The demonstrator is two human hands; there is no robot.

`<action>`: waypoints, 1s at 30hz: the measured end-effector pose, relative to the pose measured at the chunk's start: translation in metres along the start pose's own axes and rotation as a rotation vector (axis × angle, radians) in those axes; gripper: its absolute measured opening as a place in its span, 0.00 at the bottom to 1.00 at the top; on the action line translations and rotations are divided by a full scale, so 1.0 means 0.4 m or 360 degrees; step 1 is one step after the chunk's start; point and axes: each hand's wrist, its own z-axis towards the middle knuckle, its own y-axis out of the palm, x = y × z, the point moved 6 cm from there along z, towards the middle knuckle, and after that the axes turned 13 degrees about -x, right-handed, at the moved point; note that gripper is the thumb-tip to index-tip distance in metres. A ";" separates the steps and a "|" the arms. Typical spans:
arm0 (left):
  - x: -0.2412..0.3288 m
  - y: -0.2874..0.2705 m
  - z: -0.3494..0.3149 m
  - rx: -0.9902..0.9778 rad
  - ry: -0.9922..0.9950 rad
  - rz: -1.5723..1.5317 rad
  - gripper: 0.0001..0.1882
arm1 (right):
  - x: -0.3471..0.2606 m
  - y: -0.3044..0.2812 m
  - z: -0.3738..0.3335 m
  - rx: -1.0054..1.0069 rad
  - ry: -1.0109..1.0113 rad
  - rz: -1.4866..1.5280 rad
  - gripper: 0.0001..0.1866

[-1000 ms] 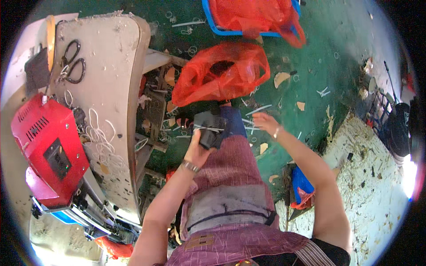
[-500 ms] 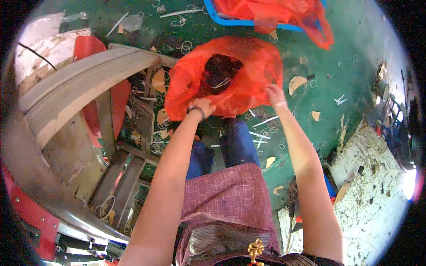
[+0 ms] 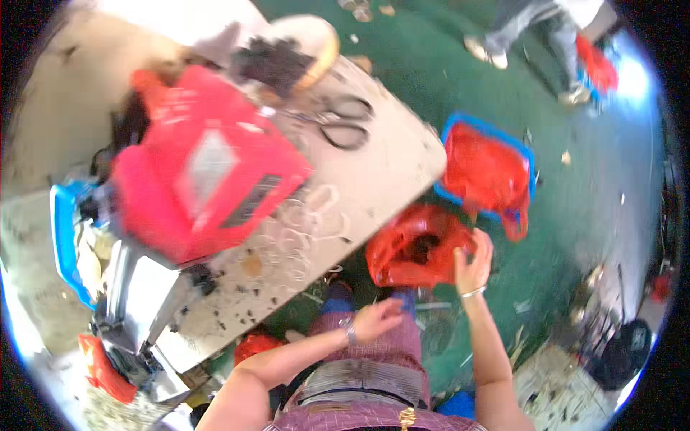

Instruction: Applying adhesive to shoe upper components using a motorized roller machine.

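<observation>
My right hand (image 3: 474, 264), with a band at its wrist, is beside the right edge of a red plastic bag (image 3: 388, 263), its thumb and fingers apart. Whether a fingertip touches the bag I cannot tell. The bag stands on the floor before my knees, its mouth turned up and dark contents inside. Over my lap, my left hand (image 3: 379, 320) is a little blurred, fingers loosely stretched to the right with nothing visible in them. It is apart from the bag.
A pale worktable (image 3: 411, 154) fills the left, bearing a red machine (image 3: 277, 161), scissors (image 3: 346, 135), a dark heap (image 3: 269, 65) and white rings. Beyond the bag is a blue crate (image 3: 496, 133) lined with red plastic. Another person's legs (image 3: 532, 32) show at the far right.
Both hands have let go of the bag; the left has drawn back over my lap. My view has swung up and left, bringing the table and red machine into sight.
</observation>
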 end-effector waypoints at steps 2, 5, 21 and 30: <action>0.125 -0.120 -0.159 0.0079 0.0019 -0.0057 0.21 | -0.362 0.006 0.114 -0.0063 -0.0387 0.0125 0.30; 0.228 -0.256 -0.386 0.0228 0.0103 -0.0102 0.21 | -0.722 0.090 0.302 -0.0114 -0.0740 0.0255 0.34; 0.257 -0.442 -0.736 0.0134 0.0640 -0.0386 0.22 | -0.753 0.097 0.488 -0.0427 0.0112 0.1306 0.38; 0.316 -0.420 -0.747 0.0362 0.1230 -0.1403 0.50 | -1.102 0.126 -0.234 -0.1468 -0.0122 0.1637 0.39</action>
